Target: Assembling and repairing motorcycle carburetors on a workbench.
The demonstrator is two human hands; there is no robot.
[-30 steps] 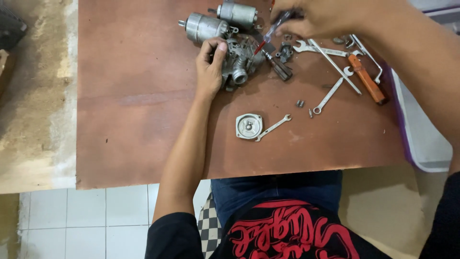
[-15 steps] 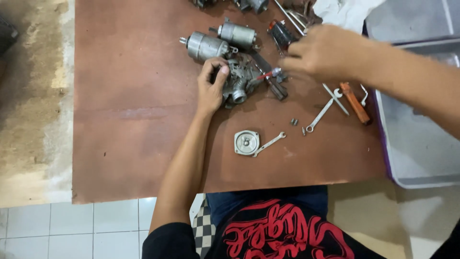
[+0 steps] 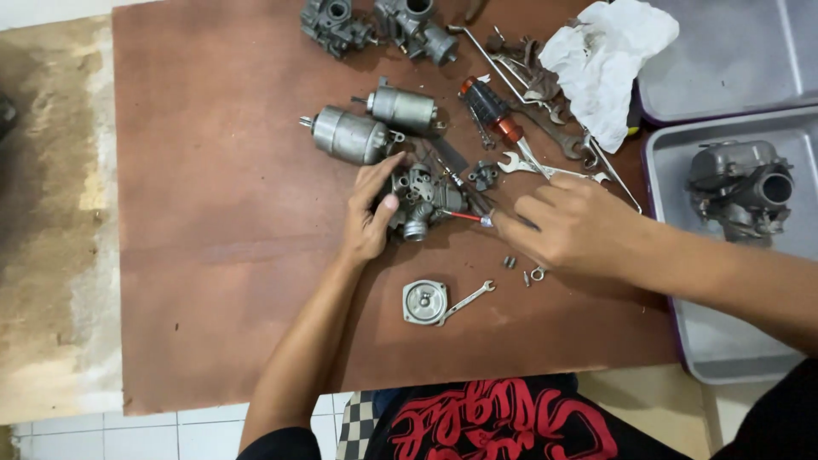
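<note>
Brown tabletop (image 3: pixel 213 255) over pale tile floor. Left hand (image 3: pixel 368 213) cupped around carburettor (image 3: pixel 423 198), fingers spread on its near side, thumb pressing the body, same grip as half a second ago. Right hand (image 3: pixel 573 228) now lower and nearer than a moment before, fingers closed narrow on a thin red-necked tool (image 3: pixel 464 216), tip touching the carburettor's right side; seems moved from reaching among the tools to working on the part. Just below: two small loose bits (image 3: pixel 511 262), a round cover (image 3: pixel 424 301) with a small spanner (image 3: pixel 467 300) touching it. Above the left hand: two grey motors (image 3: pixel 351 136). Further up: two more carburettors (image 3: pixel 375 24), a red-handled screwdriver (image 3: pixel 492 109), spanners, a white rag (image 3: pixel 607 60). Far right: grey tray (image 3: pixel 724 341) holding another carburettor (image 3: pixel 740 189).
</note>
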